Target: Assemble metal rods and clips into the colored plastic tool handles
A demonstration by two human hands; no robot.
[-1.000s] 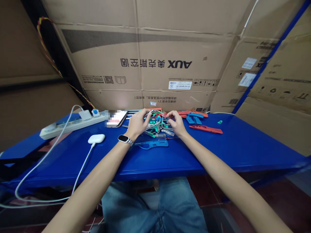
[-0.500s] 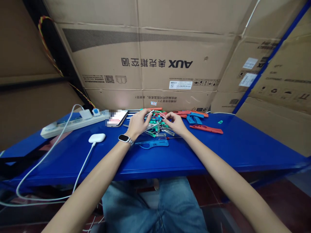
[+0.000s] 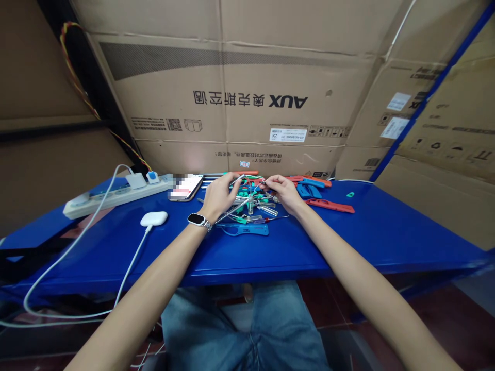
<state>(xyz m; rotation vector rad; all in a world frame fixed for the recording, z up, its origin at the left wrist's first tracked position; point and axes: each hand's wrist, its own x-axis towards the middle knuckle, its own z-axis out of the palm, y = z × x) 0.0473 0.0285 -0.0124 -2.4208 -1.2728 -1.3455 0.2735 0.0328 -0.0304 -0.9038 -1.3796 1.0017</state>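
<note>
My left hand (image 3: 219, 197), wearing a watch on its wrist, is closed on a thin metal tube (image 3: 240, 178) that points up to the right. A thin wire (image 3: 255, 178) runs from the tube's area across to my right hand (image 3: 285, 192). There, thumb and fingertips pinch a small dark part (image 3: 264, 181) near the wire. Beneath both hands lies a pile with green pieces, metal tubes and clear plastic tanks (image 3: 268, 209). In front of it, a blue lighter-handle shell (image 3: 253, 230) lies flat. My fingers partly hide the pile.
Right of the pile are a red handle shell (image 3: 332, 206), blue shells (image 3: 309, 191) and a small green piece (image 3: 350, 195). To the left lie a phone (image 3: 193, 186), a white earbud case (image 3: 154, 218) on a cable and a power strip (image 3: 112, 198). A cardboard wall (image 3: 247, 62) stands behind.
My right hand has moved slightly right and away from my left hand, with the small dark part still pinched. My left hand has stayed nearly in place with the tube.
</note>
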